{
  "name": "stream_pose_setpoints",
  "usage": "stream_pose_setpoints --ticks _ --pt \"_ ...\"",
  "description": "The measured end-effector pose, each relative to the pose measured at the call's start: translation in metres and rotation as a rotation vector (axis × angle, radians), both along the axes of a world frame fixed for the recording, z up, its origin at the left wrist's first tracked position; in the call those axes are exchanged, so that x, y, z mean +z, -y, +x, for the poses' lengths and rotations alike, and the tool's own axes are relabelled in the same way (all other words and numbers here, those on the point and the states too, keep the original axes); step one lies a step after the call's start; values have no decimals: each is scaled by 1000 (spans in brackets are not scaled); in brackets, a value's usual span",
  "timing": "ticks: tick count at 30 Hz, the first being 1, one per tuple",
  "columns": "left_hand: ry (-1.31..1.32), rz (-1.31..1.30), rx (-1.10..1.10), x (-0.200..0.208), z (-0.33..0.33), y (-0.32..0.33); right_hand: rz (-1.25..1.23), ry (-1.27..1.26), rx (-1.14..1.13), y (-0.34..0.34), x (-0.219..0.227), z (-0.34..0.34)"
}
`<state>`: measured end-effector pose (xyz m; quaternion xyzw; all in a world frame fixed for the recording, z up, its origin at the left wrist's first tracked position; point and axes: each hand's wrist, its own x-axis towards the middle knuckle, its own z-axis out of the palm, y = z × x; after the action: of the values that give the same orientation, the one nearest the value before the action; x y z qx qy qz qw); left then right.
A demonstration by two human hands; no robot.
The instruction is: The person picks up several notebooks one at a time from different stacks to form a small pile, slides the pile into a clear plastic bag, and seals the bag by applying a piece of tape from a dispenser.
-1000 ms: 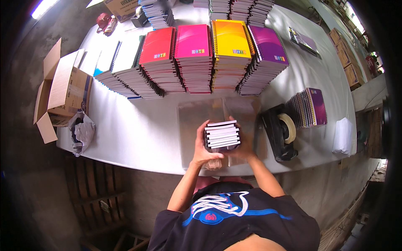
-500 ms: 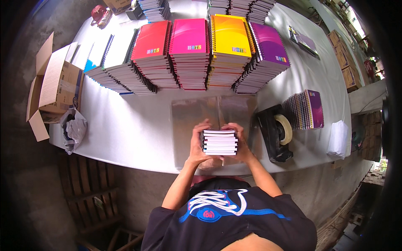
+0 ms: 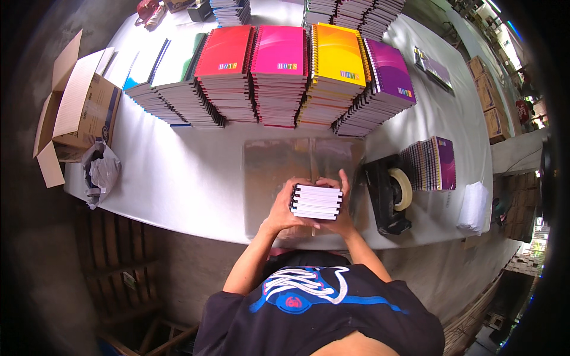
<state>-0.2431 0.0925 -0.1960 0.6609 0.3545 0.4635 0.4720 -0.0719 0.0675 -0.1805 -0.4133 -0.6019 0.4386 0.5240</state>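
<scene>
A short stack of spiral notebooks [image 3: 316, 203] is between my two hands, its white page edges facing me. My left hand [image 3: 281, 209] wraps the stack's left side, and my right hand [image 3: 344, 217] grips the right side with one finger pointing up and away. Both hands are closed on the stack, and their fingertips behind it are partly hidden. Beneath them a clear plastic sheet [image 3: 270, 160] lies on the white table. A black tape dispenser [image 3: 380, 190] with a roll of pale tape stands just right of my right hand.
Tall notebook stacks with red [image 3: 224, 50], pink [image 3: 279, 50], yellow [image 3: 337, 53] and purple [image 3: 389, 71] covers line the far side. More notebooks [image 3: 445, 163] stand at the right beside a white bundle [image 3: 474, 207]. An open cardboard box [image 3: 80, 113] and a plastic bag [image 3: 101, 172] are at left.
The notebook stack has tilted slightly and shifted a little right in my hands. A finger of my right hand has lifted away from it. The whole view has turned slightly.
</scene>
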Motion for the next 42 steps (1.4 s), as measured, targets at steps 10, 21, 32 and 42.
stream_pose_setpoints --ticks 10,21,32,42 --pt "0 172 373 -25 19 15 136 113 28 0 -7 1" --pt "31 -193 367 45 12 5 -493 -20 23 -24 49 8" --pt "-1094 89 484 13 -14 46 -950 -108 113 -35 17 49" --pt "32 -534 594 47 -70 5 -1007 -111 157 -34 23 47"
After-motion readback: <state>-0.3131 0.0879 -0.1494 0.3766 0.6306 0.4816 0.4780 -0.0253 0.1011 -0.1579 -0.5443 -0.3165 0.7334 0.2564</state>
